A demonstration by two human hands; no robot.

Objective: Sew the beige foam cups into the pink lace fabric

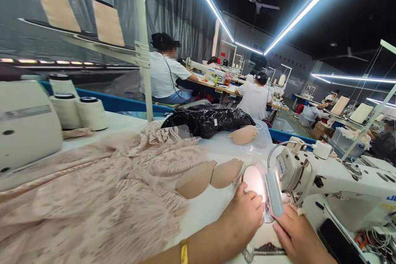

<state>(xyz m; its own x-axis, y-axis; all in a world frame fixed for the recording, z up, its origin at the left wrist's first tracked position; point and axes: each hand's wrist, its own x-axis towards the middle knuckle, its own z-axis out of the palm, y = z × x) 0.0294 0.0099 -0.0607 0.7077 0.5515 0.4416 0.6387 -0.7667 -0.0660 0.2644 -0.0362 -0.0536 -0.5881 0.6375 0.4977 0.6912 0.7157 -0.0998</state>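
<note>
At the lower middle of the frame, the left hand [244,214] lies flat, fingers spread, pressing a lit cup [254,181] onto the bench [204,210] just ahead of the sewing machine [334,185]. It pins the piece rather than gripping it. The right hand [297,235] sits lower right, fingers extended and loosely open, resting on fabric beside the lamp [274,192]; whether it pinches anything I cannot tell. The needle itself is hidden behind the lamp. To sew this well, I judge both hands should keep the edge flat and feed evenly, fingertips clear of the foot. Left of the hands lie two more cups [210,177], joined to lace [102,198] that spreads across the lower left. Further back are a black bag [213,119] and thread cones [77,109] at upper left. Other people sew at benches behind.
</note>
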